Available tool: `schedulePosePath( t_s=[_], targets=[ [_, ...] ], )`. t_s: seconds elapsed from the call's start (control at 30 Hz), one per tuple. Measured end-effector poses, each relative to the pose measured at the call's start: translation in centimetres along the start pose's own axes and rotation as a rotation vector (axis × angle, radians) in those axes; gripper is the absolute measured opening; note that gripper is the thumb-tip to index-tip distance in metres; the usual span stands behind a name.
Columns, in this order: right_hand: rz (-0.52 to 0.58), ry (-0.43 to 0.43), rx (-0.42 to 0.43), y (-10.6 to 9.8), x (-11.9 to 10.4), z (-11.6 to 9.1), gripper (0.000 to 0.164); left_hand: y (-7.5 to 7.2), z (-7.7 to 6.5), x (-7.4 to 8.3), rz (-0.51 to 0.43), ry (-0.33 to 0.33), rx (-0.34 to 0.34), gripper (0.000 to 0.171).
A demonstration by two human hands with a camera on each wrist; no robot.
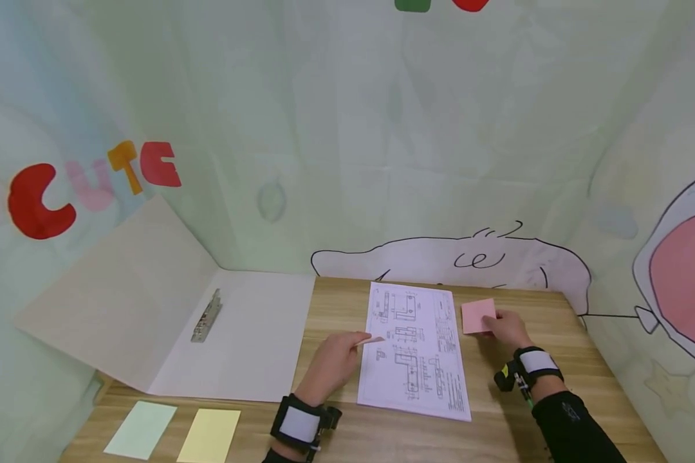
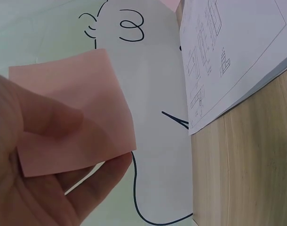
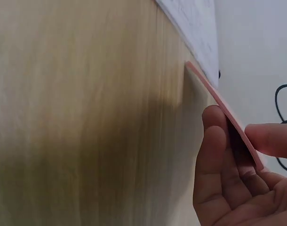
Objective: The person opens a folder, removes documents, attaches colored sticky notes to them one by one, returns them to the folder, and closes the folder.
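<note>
My left hand (image 1: 333, 363) pinches a pink sticky note (image 2: 94, 80) between the thumb and the fingers beneath. In the head view that note is seen nearly edge-on, over the left side of a stack of printed technical drawings (image 1: 405, 379). A pink sticky-note pad (image 1: 473, 316), a few sheets thick in the right wrist view, is gripped by my right hand (image 1: 509, 329). Thumb on one face and fingers on the other, the right hand holds it just right of the drawings, tilted close above the table.
An open white folder (image 1: 255, 341) with a metal clip (image 1: 207, 317) lies at the left, its cover leaning on the wall. Green sticky notes (image 1: 141, 429) and yellow sticky notes (image 1: 210, 436) lie in front of it on the wooden table (image 1: 405, 440). A printed curtain (image 1: 347, 128) hangs behind.
</note>
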State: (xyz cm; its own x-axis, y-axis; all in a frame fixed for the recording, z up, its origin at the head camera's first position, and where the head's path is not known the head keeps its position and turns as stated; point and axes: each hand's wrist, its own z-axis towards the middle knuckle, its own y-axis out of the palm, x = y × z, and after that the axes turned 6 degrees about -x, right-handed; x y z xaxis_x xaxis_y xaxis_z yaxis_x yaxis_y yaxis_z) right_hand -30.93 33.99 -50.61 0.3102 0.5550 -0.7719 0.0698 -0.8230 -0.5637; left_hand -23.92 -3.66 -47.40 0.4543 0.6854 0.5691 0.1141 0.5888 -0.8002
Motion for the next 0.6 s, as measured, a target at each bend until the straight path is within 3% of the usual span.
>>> schedulePosePath(
  t_s=[0.17, 0.4, 0.6],
  targets=[
    [-0.041, 0.042, -0.004, -0.7, 0.3, 1.0, 0.033, 0.1, 0.0, -0.1, -0.003, 0.019, 0.0, 0.037],
    [-0.296, 0.04, 0.11, -0.5, -0.4, 1.0, 0.027, 0.2, 0.1, -0.3, 0.006, 0.019, -0.022, 0.035],
    [-0.407, 0.087, 0.121, -0.1, -1.0, 0.7, 0.034, 0.3, 0.0, -0.1, -0.009, 0.018, -0.036, 0.032]
  ],
)
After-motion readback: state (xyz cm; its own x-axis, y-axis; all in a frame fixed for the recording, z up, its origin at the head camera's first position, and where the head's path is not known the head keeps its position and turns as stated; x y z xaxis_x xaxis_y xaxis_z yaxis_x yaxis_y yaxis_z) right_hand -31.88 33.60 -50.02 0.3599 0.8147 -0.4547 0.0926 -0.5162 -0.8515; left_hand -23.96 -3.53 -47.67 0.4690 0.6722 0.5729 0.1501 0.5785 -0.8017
